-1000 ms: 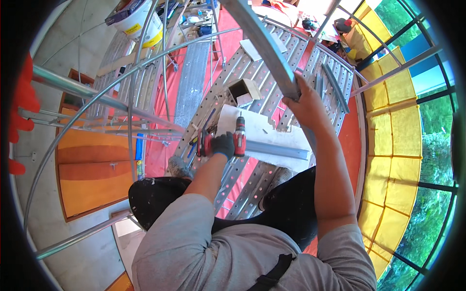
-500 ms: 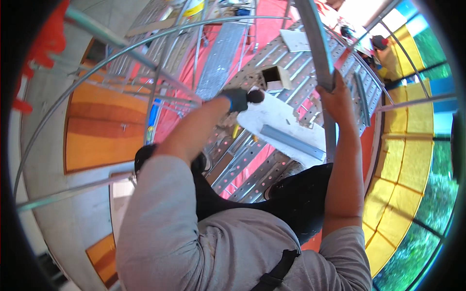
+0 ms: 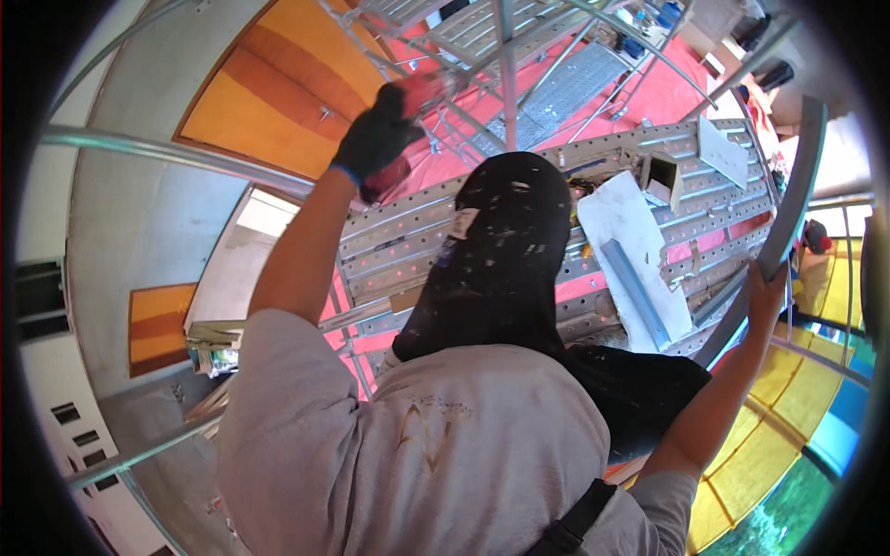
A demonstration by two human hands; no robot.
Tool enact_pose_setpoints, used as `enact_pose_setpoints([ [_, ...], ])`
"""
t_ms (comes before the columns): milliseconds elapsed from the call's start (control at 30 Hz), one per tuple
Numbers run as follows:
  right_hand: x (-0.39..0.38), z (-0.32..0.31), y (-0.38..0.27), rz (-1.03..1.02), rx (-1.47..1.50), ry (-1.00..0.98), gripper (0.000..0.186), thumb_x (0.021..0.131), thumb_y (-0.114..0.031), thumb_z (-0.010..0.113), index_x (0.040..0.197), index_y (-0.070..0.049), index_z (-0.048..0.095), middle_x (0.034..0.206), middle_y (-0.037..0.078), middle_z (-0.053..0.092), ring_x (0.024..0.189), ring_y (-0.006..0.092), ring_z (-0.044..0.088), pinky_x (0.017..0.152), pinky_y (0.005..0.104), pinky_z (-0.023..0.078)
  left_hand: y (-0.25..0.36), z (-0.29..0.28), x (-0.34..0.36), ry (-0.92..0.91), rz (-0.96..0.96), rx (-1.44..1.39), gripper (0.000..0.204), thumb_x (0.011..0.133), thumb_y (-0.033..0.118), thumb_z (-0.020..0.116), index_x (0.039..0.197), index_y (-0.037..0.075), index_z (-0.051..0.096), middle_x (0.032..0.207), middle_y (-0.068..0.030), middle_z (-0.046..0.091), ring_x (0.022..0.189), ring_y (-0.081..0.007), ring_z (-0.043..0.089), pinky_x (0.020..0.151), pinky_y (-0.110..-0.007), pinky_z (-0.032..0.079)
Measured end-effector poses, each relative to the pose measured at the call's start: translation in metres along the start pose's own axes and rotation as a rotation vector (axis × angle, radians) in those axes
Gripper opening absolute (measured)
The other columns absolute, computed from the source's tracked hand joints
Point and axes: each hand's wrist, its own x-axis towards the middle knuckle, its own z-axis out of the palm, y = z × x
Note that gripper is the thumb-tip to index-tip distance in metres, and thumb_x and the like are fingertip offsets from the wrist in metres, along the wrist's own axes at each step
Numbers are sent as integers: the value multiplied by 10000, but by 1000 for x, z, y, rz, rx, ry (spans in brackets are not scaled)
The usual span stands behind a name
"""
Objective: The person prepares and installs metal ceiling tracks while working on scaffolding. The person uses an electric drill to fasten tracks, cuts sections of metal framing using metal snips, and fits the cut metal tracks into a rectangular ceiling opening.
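My left hand (image 3: 371, 144), in a dark glove, is wrapped round a red cordless drill (image 3: 422, 91), raised at upper centre-left beside the scaffold tubes; part of the drill hides behind the glove. My bare right hand (image 3: 762, 292) grips a long grey metal channel (image 3: 795, 181) standing at a slant along the right side. On the perforated metal deck (image 3: 389, 241) lie a white board (image 3: 612, 204) with a shorter channel (image 3: 635, 292) on it, a small open box (image 3: 663, 174) and another white panel (image 3: 723, 153). My bent leg (image 3: 501, 259) in black trousers covers the middle of the deck.
Scaffold tubes (image 3: 162, 156) cross the left and top, in front of orange wooden doors (image 3: 278, 83). A lower metal platform (image 3: 565, 83) stands over pink floor covering at the back. Another person in a red cap (image 3: 818, 236) is at the far right, near yellow panels (image 3: 760, 435).
My left hand with the drill has risen from the deck toward the upper left. The view has turned, my leg now rises centrally, and the long channel in my right hand sits farther right.
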Motion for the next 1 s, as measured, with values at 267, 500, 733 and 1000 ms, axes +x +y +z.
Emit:
enact_pose_setpoints([
  [267,-13,13,-29,-79,-166,-22,768,889,-273,763,1476,75,411,1262,287,648,1133,388,667,973,437,506,-135,90,-251,-198,-991,-1213,119,945,193,631,886,93,659,749,-63,648,655,-188,643,623,-359,548],
  [500,-37,25,-66,-217,-173,-35,719,907,-180,731,1485,84,394,1269,300,645,1148,390,669,971,426,513,-128,152,-331,-213,-1320,-1621,122,956,214,647,994,97,651,789,-59,652,689,-227,653,679,-425,568],
  [733,-44,22,-85,-187,-233,-148,789,873,-250,775,1464,116,403,1355,334,577,1268,431,583,1061,444,465,-149,203,-359,-331,-1434,-1375,155,960,238,669,827,175,621,648,-16,578,515,-182,553,483,-362,463],
  [1000,-44,-8,-141,-107,-53,-146,661,845,-204,772,1406,15,499,1078,278,687,1023,413,688,884,457,533,-154,200,-285,-1105,-919,48,348,988,436,574,1069,131,722,659,-89,634,673,-320,680,732,-503,573],
])
